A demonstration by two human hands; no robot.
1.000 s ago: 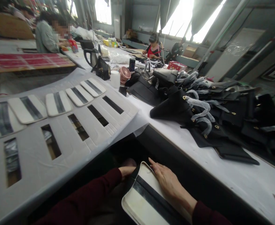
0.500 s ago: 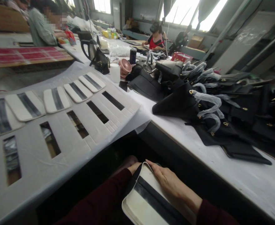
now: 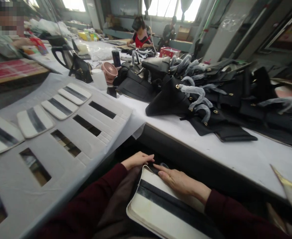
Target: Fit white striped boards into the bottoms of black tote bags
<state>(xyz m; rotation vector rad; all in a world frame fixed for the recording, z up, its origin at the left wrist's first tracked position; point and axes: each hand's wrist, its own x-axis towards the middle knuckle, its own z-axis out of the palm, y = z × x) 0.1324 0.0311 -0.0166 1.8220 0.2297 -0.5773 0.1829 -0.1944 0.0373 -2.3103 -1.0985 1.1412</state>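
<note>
A piece with a cream panel and a dark stripe (image 3: 158, 199) rests on my lap, its rounded corner towards the left. Black material shows at its far edge; it looks like part of a black bag. My right hand (image 3: 179, 181) lies along the far side of the panel, fingers stretched out and touching it. Just beyond the panel's far corner is my left hand (image 3: 137, 160), fingers extended to the right, close to the right fingertips. What lies under the left fingers is dark and hard to make out.
Several striped cream panels (image 3: 35, 121) lie on a slotted grey board (image 3: 68, 172) at left. Black bags (image 3: 171, 99) with wrapped handles pile up on the white table (image 3: 185, 132). Behind them are a pink fan (image 3: 109, 72), a kettle (image 3: 65, 56) and co-workers, one in red (image 3: 141, 36).
My left hand has come out from behind the panel's corner and now reaches over beyond it. My right hand has barely shifted on the panel. The view has turned to the right.
</note>
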